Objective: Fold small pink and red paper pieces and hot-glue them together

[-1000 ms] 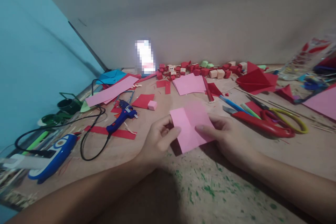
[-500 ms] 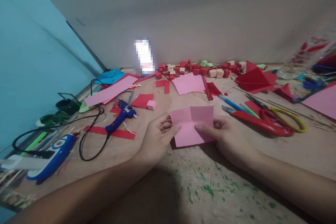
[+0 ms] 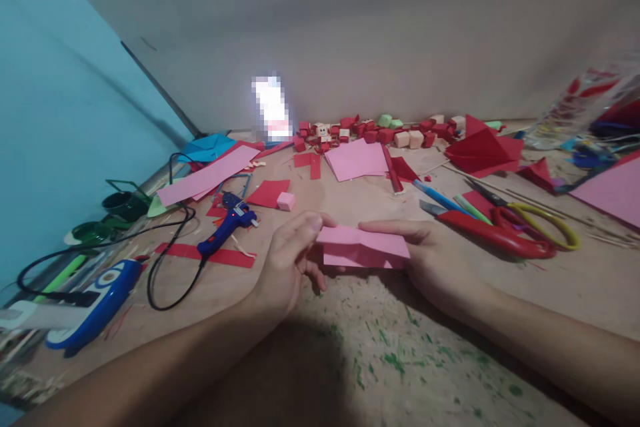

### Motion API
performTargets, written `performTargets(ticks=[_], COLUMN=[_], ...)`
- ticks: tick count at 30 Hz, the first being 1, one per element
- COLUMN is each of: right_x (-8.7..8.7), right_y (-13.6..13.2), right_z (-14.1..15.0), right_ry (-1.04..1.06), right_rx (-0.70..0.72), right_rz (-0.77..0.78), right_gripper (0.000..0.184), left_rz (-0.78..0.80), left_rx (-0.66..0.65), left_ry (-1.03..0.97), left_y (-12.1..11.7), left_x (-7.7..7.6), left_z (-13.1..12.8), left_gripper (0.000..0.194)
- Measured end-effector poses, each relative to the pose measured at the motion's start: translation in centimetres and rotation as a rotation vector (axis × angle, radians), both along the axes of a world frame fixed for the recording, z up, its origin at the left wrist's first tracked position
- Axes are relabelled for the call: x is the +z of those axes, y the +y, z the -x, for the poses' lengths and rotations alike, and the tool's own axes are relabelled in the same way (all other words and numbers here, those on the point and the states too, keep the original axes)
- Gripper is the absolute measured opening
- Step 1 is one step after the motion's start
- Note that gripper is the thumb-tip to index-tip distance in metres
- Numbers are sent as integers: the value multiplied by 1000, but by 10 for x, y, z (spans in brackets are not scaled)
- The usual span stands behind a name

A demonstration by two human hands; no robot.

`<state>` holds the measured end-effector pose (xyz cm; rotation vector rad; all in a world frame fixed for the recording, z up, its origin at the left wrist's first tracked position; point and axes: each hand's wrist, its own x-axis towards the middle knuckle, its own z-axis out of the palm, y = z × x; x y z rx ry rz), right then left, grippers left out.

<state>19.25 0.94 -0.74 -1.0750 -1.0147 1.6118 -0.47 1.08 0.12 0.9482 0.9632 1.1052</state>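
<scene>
Both my hands hold one small pink paper square (image 3: 363, 247) low over the brown work surface (image 3: 440, 347). It is folded over on itself and lies nearly flat. My left hand (image 3: 290, 260) pinches its left end, thumb and fingers closed on the edge. My right hand (image 3: 430, 257) grips the right end, with the index finger stretched along the top fold.
Red scissors (image 3: 500, 230) with yellow-red handles and a blue pen (image 3: 435, 195) lie to the right. A blue glue gun (image 3: 227, 227) with a black cord lies to the left, beside a small pink cube (image 3: 286, 201). Pink sheets (image 3: 357, 159), red paper and several small cubes (image 3: 385, 130) line the back wall.
The pink square was held up open a second ago. It has been folded down and now lies nearly flat between my hands, which sank a little.
</scene>
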Motion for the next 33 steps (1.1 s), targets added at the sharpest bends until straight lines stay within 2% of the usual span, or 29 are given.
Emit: performTargets(ticks=[3, 7, 10, 11, 13, 16, 18, 22, 24, 33], right_x=[4, 12, 15, 15, 15, 13, 12, 11, 10, 16], right_y=[-3, -5, -4, -3, -3, -3, -3, -4, -4, -2], right_z=[-2, -2, 0, 0, -1, -2, -3, -2, -1, -1], right_ry=[95, 202, 88, 24, -100, -205, -207, -102, -94, -220], right_rx=[52, 116, 94, 108, 207, 334, 308, 232, 222, 195], right_rz=[53, 85, 41, 16, -11, -11, 0, 45, 40, -44], right_gripper=[31, 30, 20, 22, 29, 30, 29, 20, 17, 18], left_rz=[-40, -125, -145, -159, -195, -214, -176, -52, -28, -154], left_rx=[30, 101, 76, 45, -13, -38, -23, -38, -51, -75], left_ry=[97, 93, 81, 81, 87, 76, 68, 181, 242, 302], left_y=[0, 3, 4, 3, 2, -1, -3, -4, -4, -9], left_x=[0, 2, 6, 7, 9, 9, 8, 5, 4, 11], left_z=[1, 4, 4, 3, 0, -5, -7, -7, -6, -8], left_gripper=[32, 36, 46, 48, 47, 44, 43, 22, 25, 24])
